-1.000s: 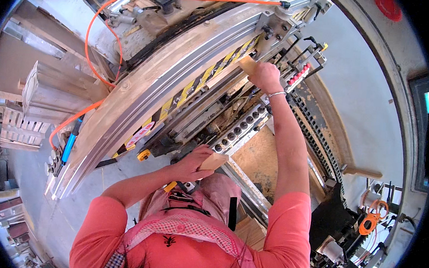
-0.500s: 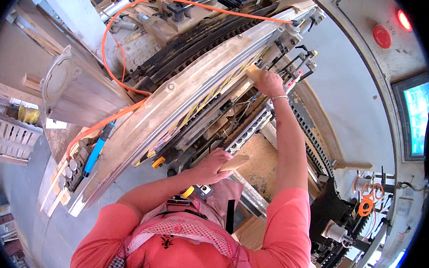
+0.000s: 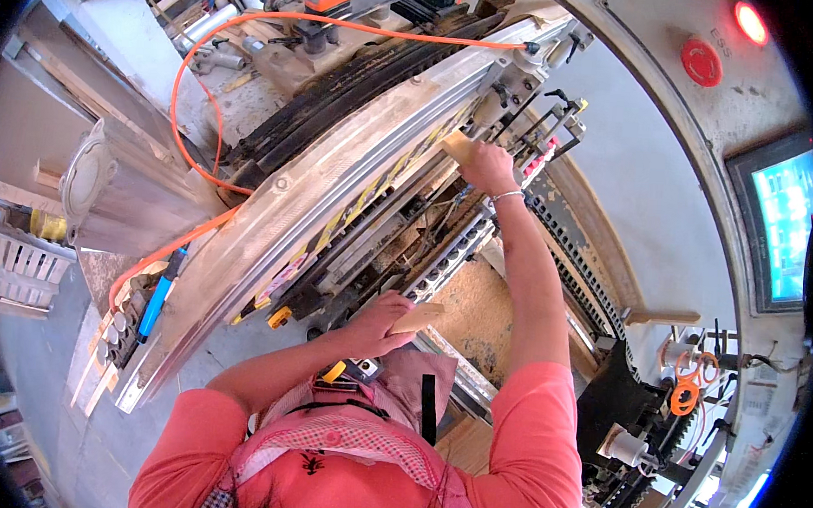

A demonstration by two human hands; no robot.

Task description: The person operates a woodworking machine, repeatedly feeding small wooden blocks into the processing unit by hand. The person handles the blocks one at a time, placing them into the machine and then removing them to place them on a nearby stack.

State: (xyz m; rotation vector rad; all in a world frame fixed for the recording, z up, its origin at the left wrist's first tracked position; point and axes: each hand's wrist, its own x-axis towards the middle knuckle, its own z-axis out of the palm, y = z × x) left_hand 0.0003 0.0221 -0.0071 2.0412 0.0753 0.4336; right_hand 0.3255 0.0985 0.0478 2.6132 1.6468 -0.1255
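Note:
My left hand (image 3: 376,325) is closed on a small flat piece of wood (image 3: 416,319), held low in front of my apron. Stretched far out, my right hand (image 3: 489,169) grips another small wood piece (image 3: 457,146) at the far end of the machine bed (image 3: 384,239), beside its metal rails and clamps (image 3: 554,123). My fingers hide part of each piece. Whether the right-hand piece rests on the rail, I cannot tell.
A long dusty beam (image 3: 280,190) runs diagonally on the left, with an orange air hose (image 3: 180,82) and a blue air gun (image 3: 161,297). Sawdust covers a panel (image 3: 478,305) under my right arm. On the right are a lit screen (image 3: 785,221) and a red button (image 3: 702,63).
The whole view has shifted slightly, with the machine now further left. Both hands still hold their wood pieces, and the left one appears turned a little flatter.

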